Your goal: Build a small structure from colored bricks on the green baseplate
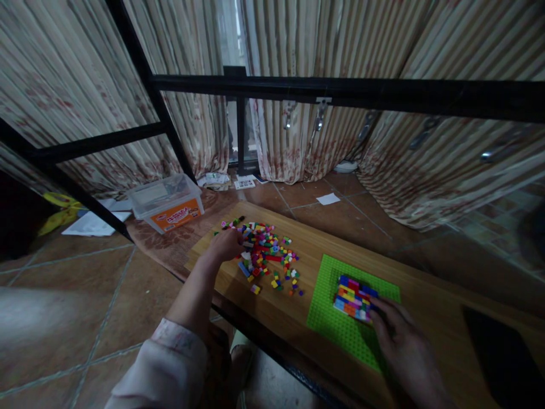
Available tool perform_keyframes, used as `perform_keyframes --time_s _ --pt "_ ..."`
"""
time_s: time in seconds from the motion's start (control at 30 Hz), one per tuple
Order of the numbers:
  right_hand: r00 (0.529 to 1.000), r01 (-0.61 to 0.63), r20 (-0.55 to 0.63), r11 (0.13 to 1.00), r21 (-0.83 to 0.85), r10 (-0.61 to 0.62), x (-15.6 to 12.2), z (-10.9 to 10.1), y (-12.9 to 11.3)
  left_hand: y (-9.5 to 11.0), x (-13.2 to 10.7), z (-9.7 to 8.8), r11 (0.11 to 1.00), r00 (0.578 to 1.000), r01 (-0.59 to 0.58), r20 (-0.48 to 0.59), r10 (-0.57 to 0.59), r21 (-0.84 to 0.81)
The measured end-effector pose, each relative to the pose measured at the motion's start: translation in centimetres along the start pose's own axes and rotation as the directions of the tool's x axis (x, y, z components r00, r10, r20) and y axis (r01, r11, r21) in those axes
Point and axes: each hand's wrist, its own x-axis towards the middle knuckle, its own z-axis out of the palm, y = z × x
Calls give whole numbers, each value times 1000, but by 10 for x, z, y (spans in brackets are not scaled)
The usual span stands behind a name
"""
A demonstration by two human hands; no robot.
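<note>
My left hand [227, 245] reaches into the left side of a pile of loose toy bricks [264, 250] in many colours. Its fingers are curled down among the bricks, and whatever they pinch is hidden. To the right, a bright green studded baseplate [326, 309] lies on the wooden bench top. A rectangular block of joined toy bricks [352, 296], in mixed colours, sits on the plate's middle. My right hand [402, 341] grips the block's right edge, thumb and fingers closed against it.
Behind the bench's left end stands a clear plastic tub [168, 201] with an orange label. A dark flat object [502, 352] lies at the bench's right. Black metal bars [298, 88] cross in front of striped curtains [332, 45]. Papers [327, 199] lie on the tiled floor.
</note>
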Motion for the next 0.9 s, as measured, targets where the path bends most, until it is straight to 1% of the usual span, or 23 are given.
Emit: perform_keyframes --time_s 0.13,0.23,0.3,0.37,0.43,0.5,0.53,0.57,0.63,0.7,0.77,0.8,0.83,0.87,0.9 --pt "1000 4 2 1000 -16 -4 0 0 0 5 1 -1 999 999 -3 37 1 35" --pt "1000 1 17 1000 -12 -1 -1 1 1 10 1 -6 999 999 -23 49 21 34" --pt "1000 -20 13 1000 -9 20 0 1 -1 18 0 -9 997 993 -80 81 82 -21" --pt "998 -45 -34 999 -13 45 1 0 -5 32 -4 -7 974 975 -177 107 193 -142" --pt "992 -53 -118 999 -11 51 3 -3 -12 54 -12 2 915 942 -275 108 318 -295" --pt "977 -24 -209 999 27 29 5 -9 -22 80 -25 20 828 882 -332 163 442 -451" --pt "977 -8 -211 998 65 21 5 -12 -29 93 -34 30 786 842 -335 209 497 -519" --pt "980 3 -198 993 115 20 5 -14 -35 107 -44 41 761 816 -316 247 523 -567" --pt "990 15 -137 971 238 18 3 -18 -47 130 -65 59 728 750 -285 328 575 -624" --pt "999 38 10 938 344 -44 -1 -20 -58 148 -84 71 681 690 -315 333 643 -661" --pt "990 19 124 914 405 -75 -6 -21 -64 158 -97 78 615 641 -299 324 696 -730" --pt "985 -4 158 906 423 -69 -8 -22 -66 162 -102 79 587 624 -272 324 711 -763" --pt "982 -31 181 898 438 -55 -9 -23 -66 164 -104 80 569 616 -235 331 714 -788" --pt "980 -54 195 891 450 -39 -10 -25 -66 165 -106 81 560 617 -190 345 707 -806" --pt "977 -69 209 885 460 -32 -10 -27 -65 166 -106 82 559 627 -139 364 689 -818"
